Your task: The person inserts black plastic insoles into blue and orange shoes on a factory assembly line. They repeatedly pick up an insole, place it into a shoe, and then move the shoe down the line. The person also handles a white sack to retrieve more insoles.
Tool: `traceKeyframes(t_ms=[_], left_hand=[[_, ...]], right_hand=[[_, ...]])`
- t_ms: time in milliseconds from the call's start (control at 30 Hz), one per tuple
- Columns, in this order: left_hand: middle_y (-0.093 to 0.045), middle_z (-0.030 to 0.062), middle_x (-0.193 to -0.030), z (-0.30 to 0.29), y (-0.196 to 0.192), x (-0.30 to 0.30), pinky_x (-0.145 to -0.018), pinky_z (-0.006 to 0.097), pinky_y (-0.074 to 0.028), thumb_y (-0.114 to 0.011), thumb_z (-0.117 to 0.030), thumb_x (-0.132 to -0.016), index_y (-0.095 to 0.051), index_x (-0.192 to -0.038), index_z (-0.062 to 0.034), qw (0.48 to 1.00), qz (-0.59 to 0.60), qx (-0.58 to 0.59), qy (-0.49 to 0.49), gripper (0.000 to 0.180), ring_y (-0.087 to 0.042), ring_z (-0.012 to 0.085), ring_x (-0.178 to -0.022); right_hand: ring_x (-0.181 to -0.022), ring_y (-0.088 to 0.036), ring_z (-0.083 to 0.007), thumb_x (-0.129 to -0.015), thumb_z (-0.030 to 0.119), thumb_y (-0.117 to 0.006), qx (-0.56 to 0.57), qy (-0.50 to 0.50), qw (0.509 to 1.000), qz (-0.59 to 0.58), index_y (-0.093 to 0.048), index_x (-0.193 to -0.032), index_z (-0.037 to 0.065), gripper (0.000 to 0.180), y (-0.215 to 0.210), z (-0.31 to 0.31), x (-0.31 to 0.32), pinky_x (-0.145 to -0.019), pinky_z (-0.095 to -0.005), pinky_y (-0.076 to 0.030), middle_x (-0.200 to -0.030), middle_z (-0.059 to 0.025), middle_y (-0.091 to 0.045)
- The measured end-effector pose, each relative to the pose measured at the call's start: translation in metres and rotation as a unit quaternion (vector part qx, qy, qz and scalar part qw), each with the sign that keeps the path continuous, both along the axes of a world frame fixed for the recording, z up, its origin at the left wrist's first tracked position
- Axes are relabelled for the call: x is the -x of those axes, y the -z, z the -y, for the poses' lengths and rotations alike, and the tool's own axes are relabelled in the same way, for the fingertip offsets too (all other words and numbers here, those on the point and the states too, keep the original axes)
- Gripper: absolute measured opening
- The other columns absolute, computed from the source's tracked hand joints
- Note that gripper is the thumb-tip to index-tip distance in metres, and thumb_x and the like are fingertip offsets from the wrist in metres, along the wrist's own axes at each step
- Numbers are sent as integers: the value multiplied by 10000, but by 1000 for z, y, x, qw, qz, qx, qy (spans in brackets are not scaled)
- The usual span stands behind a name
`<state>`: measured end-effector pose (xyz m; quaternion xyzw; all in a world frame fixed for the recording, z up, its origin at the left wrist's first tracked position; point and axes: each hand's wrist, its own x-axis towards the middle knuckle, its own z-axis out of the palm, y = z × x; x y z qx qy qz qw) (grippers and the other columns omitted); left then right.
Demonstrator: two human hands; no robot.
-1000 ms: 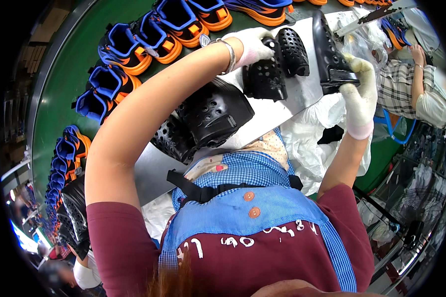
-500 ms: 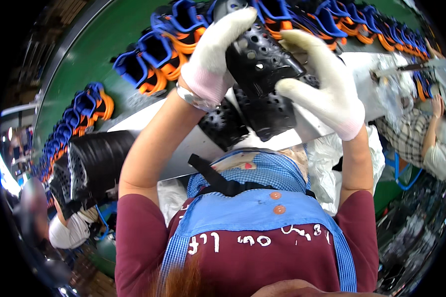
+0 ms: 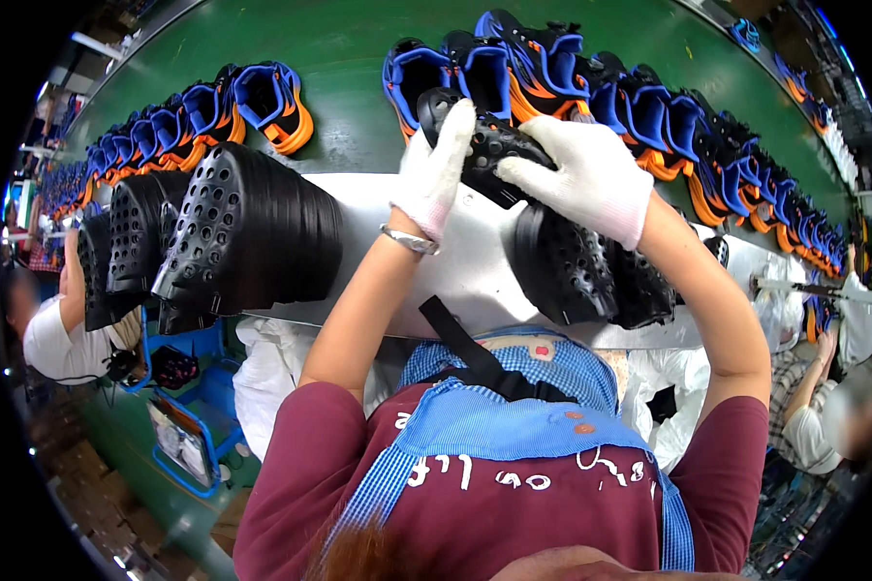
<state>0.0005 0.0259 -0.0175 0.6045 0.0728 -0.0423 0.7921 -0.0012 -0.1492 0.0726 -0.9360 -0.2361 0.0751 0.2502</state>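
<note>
A black plastic shoe insert (image 3: 494, 153), dotted with round holes, is between my hands beside the near shoes. My left hand (image 3: 436, 176), in a white glove, closes on its left side, the thumb lying along it. White-gloved too, my right hand (image 3: 589, 176) pinches the insert's right side between thumb and fingers. Just beyond stands a black shoe (image 3: 419, 76) with blue lining and orange sole; the insert's far end overlaps it in view, and I cannot tell whether it is inside. Nested black inserts (image 3: 562, 261) lie below my right hand.
A large nested stack of inserts (image 3: 262, 228) lies left on the metal ledge (image 3: 455, 261). Rows of shoes (image 3: 199, 111) line the green worktable (image 3: 344, 58). Other people work at both sides, one with a white sleeve (image 3: 53, 339) at left. A blue stool (image 3: 199, 426) stands below left.
My view has swung, showing more of the left stack. The insert, held up and broad side on before, is now tilted lower by the shoes, both hands still on it.
</note>
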Motion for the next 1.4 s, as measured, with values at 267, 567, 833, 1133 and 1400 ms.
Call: traceKeyframes(t_ms=[267,567,833,1133,1400], left_hand=[[-601,180,-1061,-46,50,-24,-868,425,-477,-583,-114,-814,-608,-1083,-40,839,272,-470,41,279,-575,374,-1010],[-607,68,-947,-27,49,-34,-774,397,-531,-596,-124,-819,-654,-978,-120,799,216,-560,-16,169,-602,293,-890],[-689,146,-1017,-38,25,-63,-821,415,-522,-616,-374,-843,-693,-997,-81,751,-4,-591,293,340,-651,344,-935],[-706,155,-925,-36,20,-73,-801,416,-539,-577,-432,-839,-733,-921,-118,740,-27,-607,288,360,-675,334,-869],[-699,165,-967,-33,24,-70,-817,419,-530,-587,-449,-828,-727,-934,-105,729,-41,-627,271,386,-669,341,-907]], right_hand=[[-765,-662,-371,-808,449,-617,165,-22,986,-30,-667,-835,-35,488,18,-44,-100,-732,-413,-522,-771,-247,-651],[-890,-664,-375,-884,332,-524,242,-13,970,13,-717,-914,19,369,69,-109,-141,-827,-441,-526,-944,-227,-682],[-931,-658,-369,-878,240,-590,333,-111,934,-69,-695,-1016,16,283,70,-126,-134,-831,-428,-522,-1001,-228,-675],[-952,-672,-339,-835,99,-576,302,-78,949,36,-698,-987,25,209,81,-134,-141,-819,-408,-549,-1012,-194,-689],[-935,-697,-288,-774,141,-654,318,-74,943,66,-735,-1005,84,252,81,-136,-134,-772,-398,-552,-1014,-125,-718]])
